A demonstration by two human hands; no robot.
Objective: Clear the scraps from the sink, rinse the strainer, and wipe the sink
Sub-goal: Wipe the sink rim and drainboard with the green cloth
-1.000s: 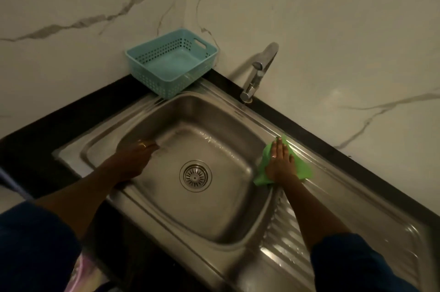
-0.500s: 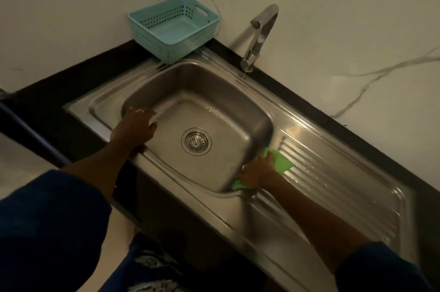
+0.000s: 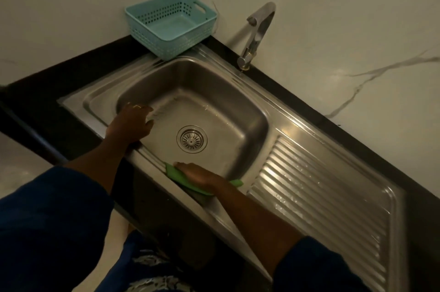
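Right grip (image 3: 200,176) pressed flat on green cloth (image 3: 175,173), its length lying along sink (image 3: 152,163) front rim.

right hand (image 3: 200,176) flat on green cloth (image 3: 177,176) | sink (image 3: 252,122) front rim | left hand (image 3: 133,122) inside basin

A bright green cloth (image 3: 177,176) is showing against the silver-grey stainless steel sink (image 3: 252,110). The perforated turquoise plastic basket (image 3: 170,26) is sitting on the glossy black stone counter (image 3: 57,77), below a white marble wall (image 3: 345,17) showing grey veins.
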